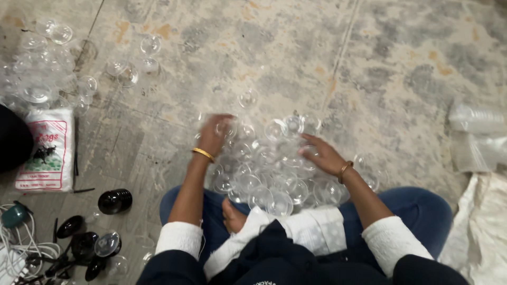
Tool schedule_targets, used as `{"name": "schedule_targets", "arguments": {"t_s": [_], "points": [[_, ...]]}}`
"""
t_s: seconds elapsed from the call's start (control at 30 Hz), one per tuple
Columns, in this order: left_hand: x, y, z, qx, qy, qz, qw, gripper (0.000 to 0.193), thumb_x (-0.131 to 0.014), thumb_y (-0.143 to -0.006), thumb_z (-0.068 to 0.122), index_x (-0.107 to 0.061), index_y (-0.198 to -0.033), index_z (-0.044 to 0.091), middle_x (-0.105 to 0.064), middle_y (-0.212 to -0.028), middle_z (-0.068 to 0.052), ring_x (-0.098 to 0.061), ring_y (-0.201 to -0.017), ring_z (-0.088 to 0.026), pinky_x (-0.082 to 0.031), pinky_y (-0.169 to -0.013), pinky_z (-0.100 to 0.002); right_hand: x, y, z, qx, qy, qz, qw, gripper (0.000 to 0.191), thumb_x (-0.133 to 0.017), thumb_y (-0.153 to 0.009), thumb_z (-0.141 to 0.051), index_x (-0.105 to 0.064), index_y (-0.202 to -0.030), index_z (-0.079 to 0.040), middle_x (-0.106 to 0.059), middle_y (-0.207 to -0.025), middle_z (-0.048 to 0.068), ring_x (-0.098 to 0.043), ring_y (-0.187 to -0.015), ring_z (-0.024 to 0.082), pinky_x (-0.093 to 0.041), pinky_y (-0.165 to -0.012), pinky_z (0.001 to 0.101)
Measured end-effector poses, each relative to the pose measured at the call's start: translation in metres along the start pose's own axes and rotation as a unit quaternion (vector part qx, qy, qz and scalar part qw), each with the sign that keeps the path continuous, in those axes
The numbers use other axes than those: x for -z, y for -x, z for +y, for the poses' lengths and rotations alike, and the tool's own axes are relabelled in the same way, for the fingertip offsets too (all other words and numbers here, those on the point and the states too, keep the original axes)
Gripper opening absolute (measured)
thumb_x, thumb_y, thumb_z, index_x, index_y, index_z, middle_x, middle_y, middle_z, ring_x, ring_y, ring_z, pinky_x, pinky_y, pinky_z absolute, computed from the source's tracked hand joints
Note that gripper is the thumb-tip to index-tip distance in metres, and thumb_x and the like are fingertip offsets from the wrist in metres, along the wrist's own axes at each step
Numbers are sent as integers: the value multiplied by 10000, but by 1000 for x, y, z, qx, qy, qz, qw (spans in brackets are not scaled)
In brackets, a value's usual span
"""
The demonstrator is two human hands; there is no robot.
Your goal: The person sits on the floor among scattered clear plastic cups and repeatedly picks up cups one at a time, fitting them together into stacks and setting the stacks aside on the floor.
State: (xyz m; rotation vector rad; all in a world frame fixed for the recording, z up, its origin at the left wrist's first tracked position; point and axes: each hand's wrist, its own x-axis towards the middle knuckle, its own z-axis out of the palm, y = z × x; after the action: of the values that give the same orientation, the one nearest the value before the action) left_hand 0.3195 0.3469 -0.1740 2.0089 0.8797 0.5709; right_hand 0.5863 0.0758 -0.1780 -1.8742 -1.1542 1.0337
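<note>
At the far left a scatter of clear plastic domes (pixel 37 79) lies on the worn floor (pixel 369 68), with a white printed bag (pixel 46 148) just below it and black round caps (pixel 114 201) near a tangle of white cord (pixel 24 248). The left hand (pixel 214 134), a gold bangle at its wrist, is blurred; its fingers curl over a clear dome at the near edge of the central pile of clear domes (pixel 274 169), though a firm grip cannot be told. The pile sits on the floor between the person's knees. The right hand (pixel 322 154) lies open and flat on the pile's right side, fingers spread, holding nothing. Clear plastic bags (pixel 475 137) rest at the far right.
</note>
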Motion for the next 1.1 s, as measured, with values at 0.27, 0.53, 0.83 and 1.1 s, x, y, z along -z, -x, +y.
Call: {"name": "schedule_targets", "arguments": {"t_s": [0.27, 0.53, 0.83, 1.1], "points": [[-41, 13, -21, 215, -234, -113, 941, 826, -374, -936, 736, -338, -1582, 222, -333, -1500, -383, -386, -1331, -563, -356, -1110, -582, 85, 63, 15, -274, 1, 212, 938, 650, -658, -973, -484, -487, -1509, -159, -439, -1560, 168, -488, -1396, 345, -456, -1109, 513], [-80, 54, 58, 0, -22, -41, 999, 530, -495, -1043, 505, -611, -1378, 112, -508, -1473, -261, -391, -1440, -446, -350, -1177, -487, 11, 27, -2, -282, -84, 116, 949, 763, -673, -876, -497, -428, -1504, -140, -484, -1519, 139, -518, -1351, 328, -486, -1039, 514], [-74, 74, 72, 79, 178, 262, 945, 273, -518, -1064, 180, -629, -1282, 59, -623, -1290, -105, -676, -1030, -213, -569, -889, -341, 12, 58, -55, -14, 69, 233, 970, 352, -638, -951, -339, -739, -1166, -81, -740, -1167, 84, -741, -1039, 238, -610, -872, 373], [-81, 72, 51, 46, 300, 270, 914, 289, -469, -1100, 182, -560, -1327, 28, -636, -1310, -100, -712, -1023, -185, -594, -866, -307, -49, 9, -82, -75, 250, 195, 945, 331, -791, -903, -412, -768, -940, -84, -775, -878, 125, -716, -859, 312, -559, -780, 416]]}}
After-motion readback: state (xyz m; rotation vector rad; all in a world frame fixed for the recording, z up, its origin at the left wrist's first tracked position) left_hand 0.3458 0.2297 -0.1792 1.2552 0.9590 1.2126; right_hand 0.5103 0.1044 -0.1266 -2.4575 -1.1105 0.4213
